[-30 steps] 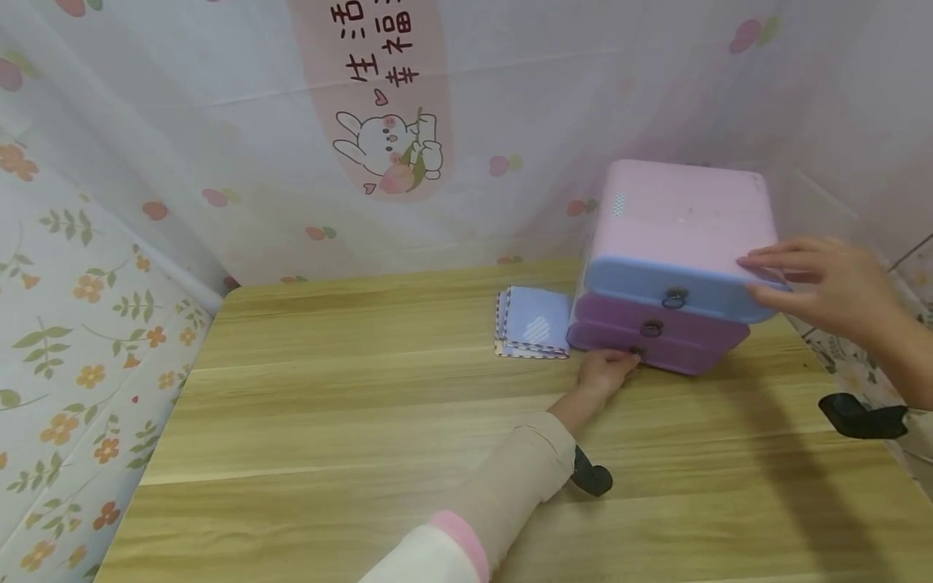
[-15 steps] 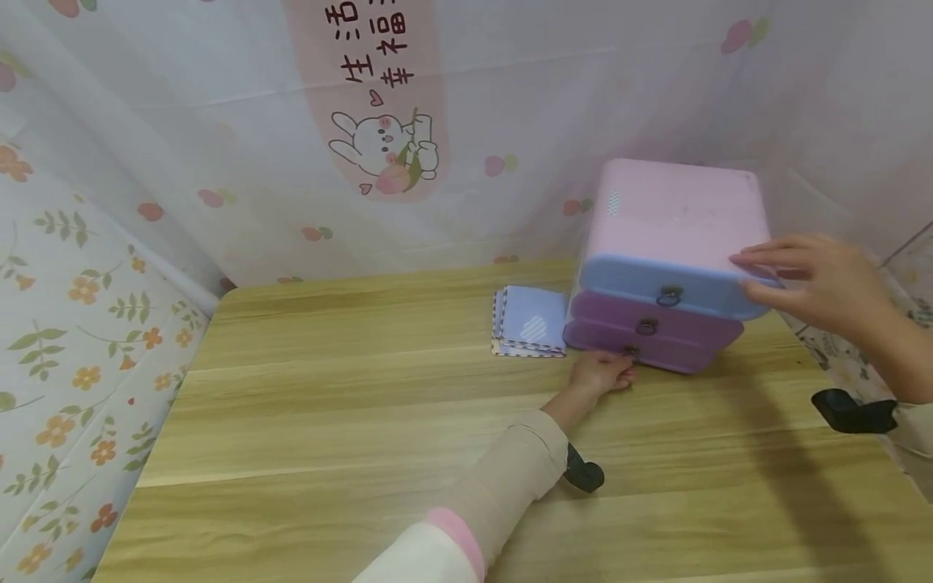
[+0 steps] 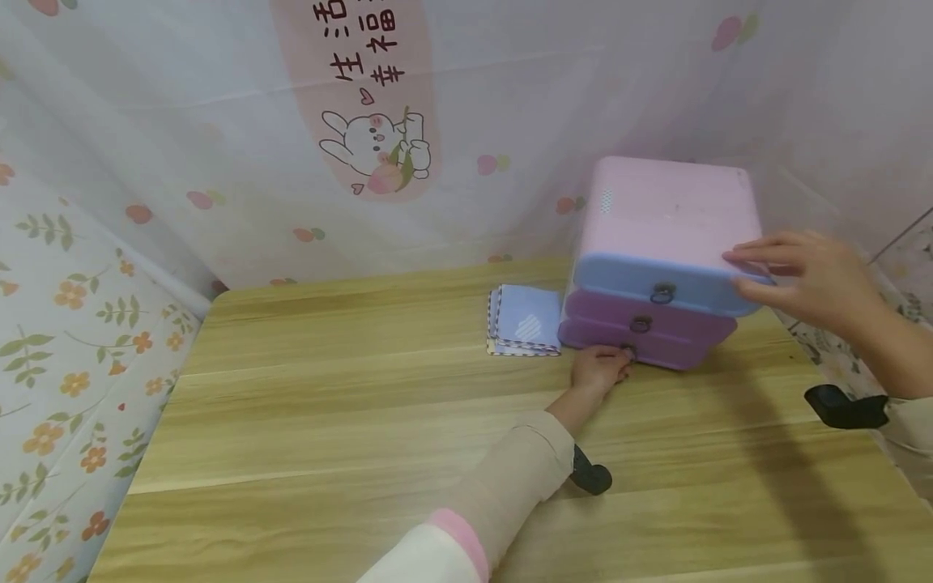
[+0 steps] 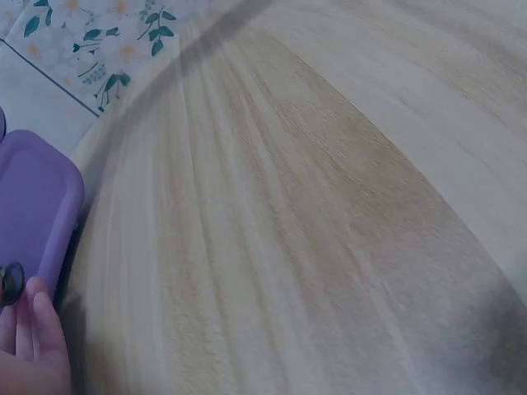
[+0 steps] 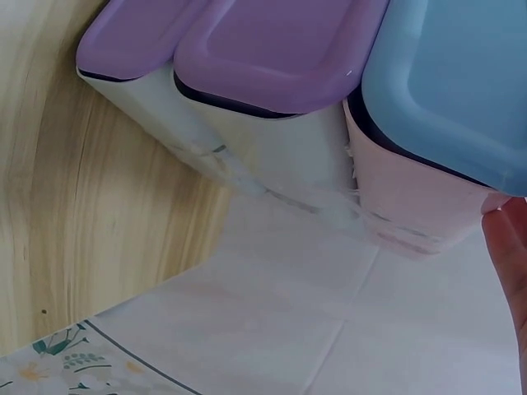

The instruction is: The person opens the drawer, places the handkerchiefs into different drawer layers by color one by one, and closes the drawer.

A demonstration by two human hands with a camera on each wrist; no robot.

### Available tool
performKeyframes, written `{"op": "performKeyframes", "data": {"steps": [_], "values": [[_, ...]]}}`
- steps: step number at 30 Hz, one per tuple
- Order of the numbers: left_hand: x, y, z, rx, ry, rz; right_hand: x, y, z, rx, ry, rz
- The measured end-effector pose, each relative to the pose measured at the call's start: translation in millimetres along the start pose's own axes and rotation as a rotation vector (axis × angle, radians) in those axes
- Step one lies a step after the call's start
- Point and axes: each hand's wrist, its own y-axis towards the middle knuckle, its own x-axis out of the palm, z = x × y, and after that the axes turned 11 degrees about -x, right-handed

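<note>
A small drawer unit with a pink top stands at the table's right back. Its front has a blue upper drawer and two purple drawers below, each with a metal ring pull. My left hand pinches the lowest pull, and that ring shows at the fingertips in the left wrist view. My right hand rests on the unit's upper right corner, its fingers fairly straight along the top edge and its thumb by the blue front. In the right wrist view part of that hand touches the unit's edge.
Folded blue cloths with checked edging lie just left of the drawer unit. The wooden table meets a printed curtain at its back. A floral cloth hangs on the left.
The whole scene shifts slightly left as the head view turns. Both hands keep their places on the drawer unit, and the lowest drawer shows no clear movement.
</note>
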Motion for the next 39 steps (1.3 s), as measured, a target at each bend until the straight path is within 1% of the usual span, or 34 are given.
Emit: {"op": "performKeyframes", "data": {"steps": [1,5,8,12,15,17,21,25,29,34,39], "values": [[-0.4,-0.6,0.8,0.0,0.005,0.005,-0.3,0.0,-0.5,0.002,0.002,0.001],[-4.9,-0.8,4.5,0.011,0.113,0.066,-0.1,0.6,-2.7,-0.007,0.009,0.009],[-10.3,0.8,6.4,0.013,0.244,0.114,0.5,1.2,-5.0,-0.005,0.017,0.005],[-16.0,1.6,9.8,0.042,0.408,0.135,-0.5,2.4,-7.5,0.001,0.024,-0.001],[-17.3,-0.4,12.1,0.066,0.456,0.136,-2.3,3.2,-8.0,0.0,0.026,-0.006],[-17.8,-2.7,12.3,0.067,0.481,0.148,-3.1,2.9,-7.6,-0.005,0.032,-0.006],[-19.2,-7.8,9.5,0.069,0.502,0.142,-4.2,1.1,-6.6,-0.013,0.011,-0.007],[-22.0,-13.4,2.4,0.082,0.432,0.091,-5.7,-0.6,-5.6,-0.007,-0.005,-0.007],[-26.0,-20.2,-8.0,0.076,0.316,0.04,-5.3,-1.9,-3.9,-0.008,-0.01,0.001],[-33.0,-31.4,-22.0,0.053,0.193,-0.012,-4.5,-2.5,-3.4,-0.004,-0.005,0.005],[-40.2,-45.5,-33.5,0.007,0.141,-0.045,-4.9,-2.5,-4.9,-0.01,-0.017,0.004]]}}
